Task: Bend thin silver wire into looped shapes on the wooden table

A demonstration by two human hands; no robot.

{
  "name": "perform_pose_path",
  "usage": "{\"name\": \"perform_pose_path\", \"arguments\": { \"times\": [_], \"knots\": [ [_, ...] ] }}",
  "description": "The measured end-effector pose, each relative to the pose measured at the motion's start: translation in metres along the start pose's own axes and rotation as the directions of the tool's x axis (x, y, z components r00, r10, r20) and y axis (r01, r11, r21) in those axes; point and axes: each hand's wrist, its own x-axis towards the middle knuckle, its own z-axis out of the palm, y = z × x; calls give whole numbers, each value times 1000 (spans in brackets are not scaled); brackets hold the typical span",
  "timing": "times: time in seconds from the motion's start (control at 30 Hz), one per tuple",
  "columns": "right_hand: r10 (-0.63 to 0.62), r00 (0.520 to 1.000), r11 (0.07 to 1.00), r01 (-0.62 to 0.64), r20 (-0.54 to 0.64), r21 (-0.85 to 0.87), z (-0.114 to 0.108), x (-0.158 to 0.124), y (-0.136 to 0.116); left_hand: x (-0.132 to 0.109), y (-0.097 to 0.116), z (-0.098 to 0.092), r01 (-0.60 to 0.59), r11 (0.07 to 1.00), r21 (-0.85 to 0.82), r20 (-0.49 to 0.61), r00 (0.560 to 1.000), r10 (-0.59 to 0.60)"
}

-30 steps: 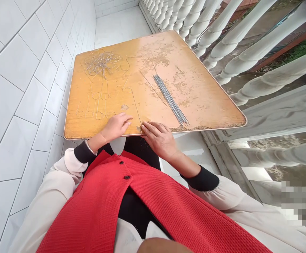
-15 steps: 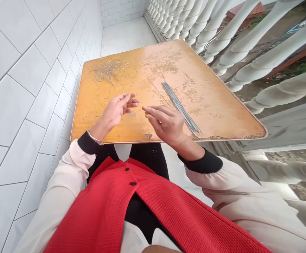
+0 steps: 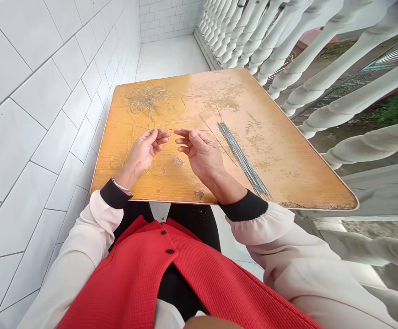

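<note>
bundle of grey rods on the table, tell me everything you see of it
The bundle is a sheaf of thin, straight, grey rods, metallic in look, packed side by side with uneven near ends. It lies flat and slantwise on the worn table, far end to the left. A single wire lies apart on its left. The near end is close to the right sleeve's black cuff; whether they touch is unclear.

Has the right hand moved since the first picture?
Yes: the right hand has moved away from the near edge of the table, farther over its top.
</note>
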Motion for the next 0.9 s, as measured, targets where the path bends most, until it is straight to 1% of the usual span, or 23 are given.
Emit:
{"name": "perform_pose_path", "arguments": {
  "times": [0.2,0.3,0.4,0.53,0.63,0.73,0.8,0.9],
  "knots": [
    [-17,999,999,19,35,-29,2,8,5,-2,-5,1,-68,998,-5,17,998,68],
    [-51,998,996,53,33,-76,-1,10,10,-1,-6,-1,-55,998,-14,16,998,56],
    [-77,997,996,78,26,-51,-2,10,12,-1,-6,-1,-46,999,-17,-6,999,46],
    [-29,999,999,29,15,19,0,11,12,-2,-5,0,-64,998,29,-5,998,64],
    [9,1000,1000,-9,23,-9,0,12,11,-2,-8,-1,-90,995,51,11,996,89],
    [16,1000,999,-16,21,-32,0,13,11,2,-13,-5,-112,991,70,11,994,112],
    [29,999,999,-28,20,-26,1,13,10,5,-16,-7,-106,993,49,9,994,106],
    [83,996,996,-84,17,35,3,12,9,6,-18,-8,-76,996,-43,22,997,77]
  ]
}}
